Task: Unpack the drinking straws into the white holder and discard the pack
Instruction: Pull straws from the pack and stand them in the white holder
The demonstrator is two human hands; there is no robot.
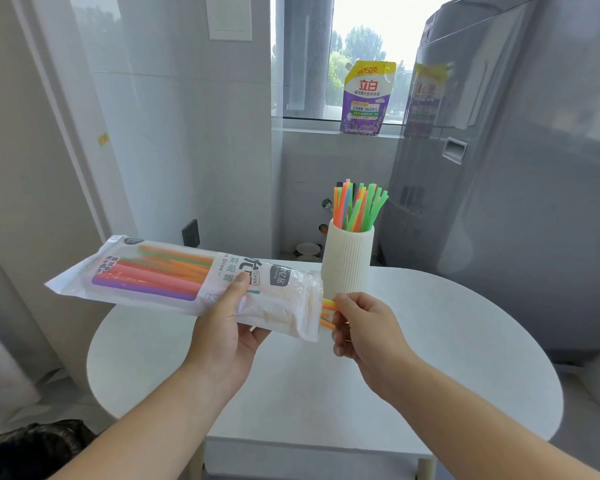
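A long plastic straw pack [160, 275] lies nearly level above the table, held around its middle by my left hand [227, 327]. Orange, green, pink and purple straws show through its clear left part. At the pack's open right end, my right hand [364, 327] pinches the tips of a few orange and yellow straws [328, 313] that stick out. Just behind stands the ribbed white holder [347, 261] on the table, upright, with several green, orange and pink straws [357, 207] fanned out of its top.
The round white table [447, 358] spreads beneath my hands. A grey washing machine [516, 168] rises at the right. A purple detergent pouch [366, 98] sits on the window sill. A black bin bag [32, 448] lies at the lower left on the floor.
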